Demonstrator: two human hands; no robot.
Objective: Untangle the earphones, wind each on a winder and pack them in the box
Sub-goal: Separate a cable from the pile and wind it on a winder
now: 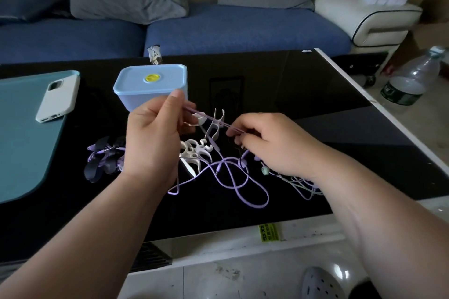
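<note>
- A flat teal mat (21, 141) fills the left of the frame, with a white-cased phone (58, 98) lying partly on it, well apart from the work.
- A small heap of dark purple and black winders (104, 158) sits just left of the left wrist, with no cable seen on them.
- The pale blue lidded plastic box (150, 85), with a yellow disc on top, stands at centre left, just behind the left hand; its lid is on, so packing appears not yet begun.
- The left hand (153, 133) pinches 1 end of a taut stretch of the lilac earphone cable (233, 177) between thumb and fingers.
- A white fishbone-shaped winder (215, 124) stands between the hands against that stretch; whether any turn is on it cannot be told. More white winders (196, 150) lie below it.
- Most of the lilac cable lies in loose crossing loops at lower centre, so untangling and winding are mostly left to do.
- The right hand (272, 145), fingers curled, pinches the other end of the stretch.
- A pale whitish earphone cable (301, 184) bunches under the right wrist, untouched.
- The glossy black table (315, 94) has bare surface right of the box; its white right rim slants close by, and the loops lie near the front edge.
</note>
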